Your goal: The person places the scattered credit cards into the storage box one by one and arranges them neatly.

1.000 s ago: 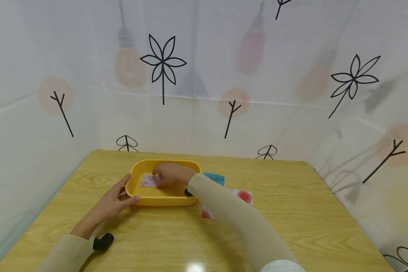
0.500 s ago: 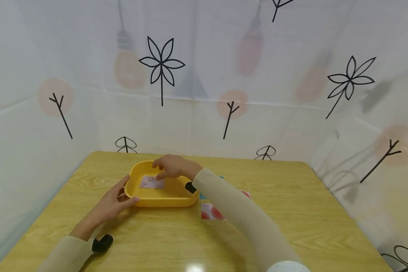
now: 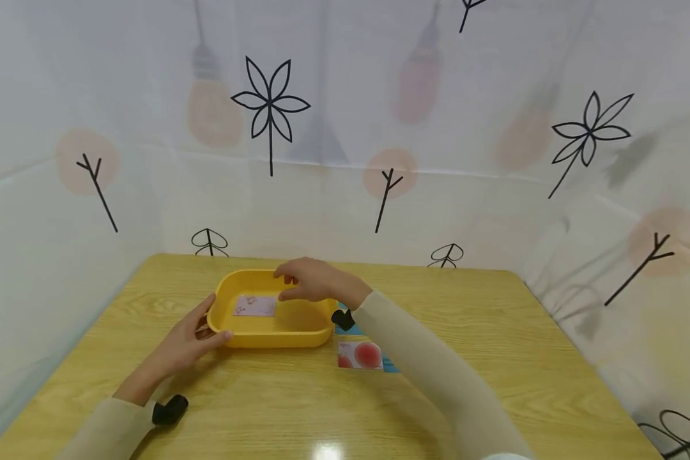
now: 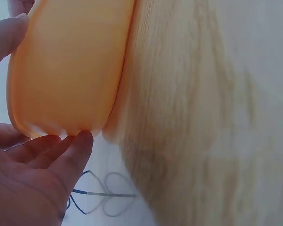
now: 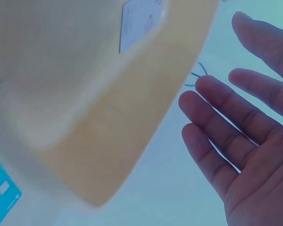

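A yellow plastic tray (image 3: 282,340) rests on the table. My left hand (image 3: 182,345) grips its left end, thumb on the near side and fingers against the outer end wall, as the left wrist view shows. Inside the tray lies a pale pink card (image 3: 255,306) with small reddish marks. My right hand (image 3: 313,281) hovers over the tray's far right part, fingers spread and loosely bent, holding nothing. The right wrist view shows its palm and fingers (image 5: 236,122) apart from the tray wall.
Right of the tray lie a white card with red circles (image 3: 360,355) and blue cards (image 3: 347,329), partly hidden by the right forearm. The wood-grain table (image 3: 276,409) ends at a patterned white cloth backdrop (image 3: 322,211).
My right hand has risen from the card in the tray and moved right, its fingers loosening. The pink card stays in the tray. My left hand keeps its place.
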Demonstrator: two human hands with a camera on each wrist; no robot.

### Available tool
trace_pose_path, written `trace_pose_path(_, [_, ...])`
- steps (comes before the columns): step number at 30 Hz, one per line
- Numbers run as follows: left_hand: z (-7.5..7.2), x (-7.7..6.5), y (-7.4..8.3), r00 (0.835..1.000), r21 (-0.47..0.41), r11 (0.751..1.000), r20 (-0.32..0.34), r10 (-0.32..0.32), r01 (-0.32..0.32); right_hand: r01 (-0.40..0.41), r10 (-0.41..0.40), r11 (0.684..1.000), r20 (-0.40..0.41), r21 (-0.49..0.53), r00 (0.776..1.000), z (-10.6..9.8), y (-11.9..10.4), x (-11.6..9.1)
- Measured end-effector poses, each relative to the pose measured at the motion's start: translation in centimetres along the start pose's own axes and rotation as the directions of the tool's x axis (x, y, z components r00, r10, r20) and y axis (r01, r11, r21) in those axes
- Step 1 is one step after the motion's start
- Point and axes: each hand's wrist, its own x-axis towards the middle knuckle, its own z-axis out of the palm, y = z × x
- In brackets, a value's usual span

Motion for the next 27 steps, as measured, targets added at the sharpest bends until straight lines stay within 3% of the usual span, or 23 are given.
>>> trace_pose_path(9, [0.1,0.1,-0.1,1.000,-0.005,1.000,0.005,0.005,-0.005,0.020,-0.020,1.000,-0.070,0.002,0.997,0.4,1.2,-3.5])
trace_pose_path(18, [0.1,-0.2,0.0,1.000,0.009,1.000,0.004,0.007,-0.007,-0.013,0.022,0.998,-0.155,0.062,0.988,1.3,2.4,-7.1])
trace_pose_path(27, [0.1,0.1,0.1,1.000,0.006,1.000,0.000,0.005,-0.005,-0.041,0.073,0.991,-0.265,0.126,0.962,1.7,4.5,-9.9])
